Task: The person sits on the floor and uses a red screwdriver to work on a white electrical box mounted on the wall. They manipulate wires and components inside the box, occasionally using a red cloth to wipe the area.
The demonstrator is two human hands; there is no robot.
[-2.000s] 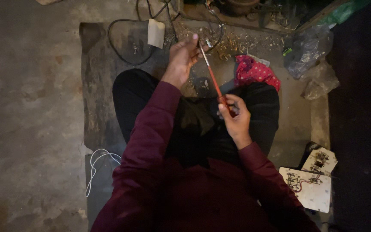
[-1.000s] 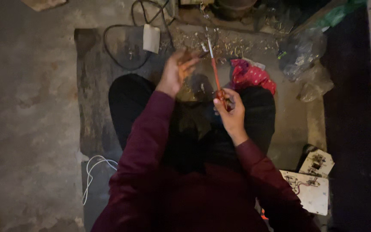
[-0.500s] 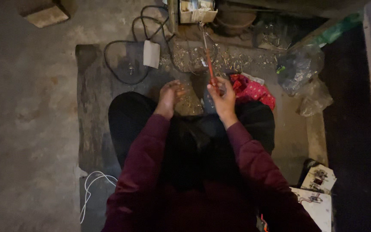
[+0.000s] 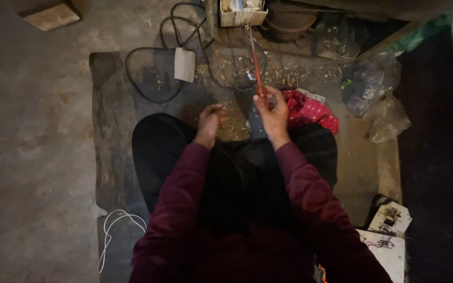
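I sit cross-legged on a dark mat [image 4: 116, 131], wearing maroon sleeves. My right hand [image 4: 272, 112] grips the red handle of a screwdriver [image 4: 257, 73], whose thin shaft points away from me toward the far edge of the mat. My left hand [image 4: 210, 121] is curled in front of my knees, fingers closed around something small that I cannot make out. Both hands hover above a patch of scattered small metal bits [image 4: 232, 71] on the mat.
A white adapter [image 4: 184, 64] with a black cable [image 4: 142, 78] lies at the far left of the mat. A red cloth [image 4: 310, 110] and clear plastic bags [image 4: 373, 84] lie right. A small box [image 4: 242, 11] and bowl [image 4: 289, 21] stand beyond. White switch plates [image 4: 389, 230] lie near right; white wire [image 4: 114, 230] near left.
My left hand has come down from the screwdriver's tip to my knees. My right hand has moved forward and swung the screwdriver to point away from me.
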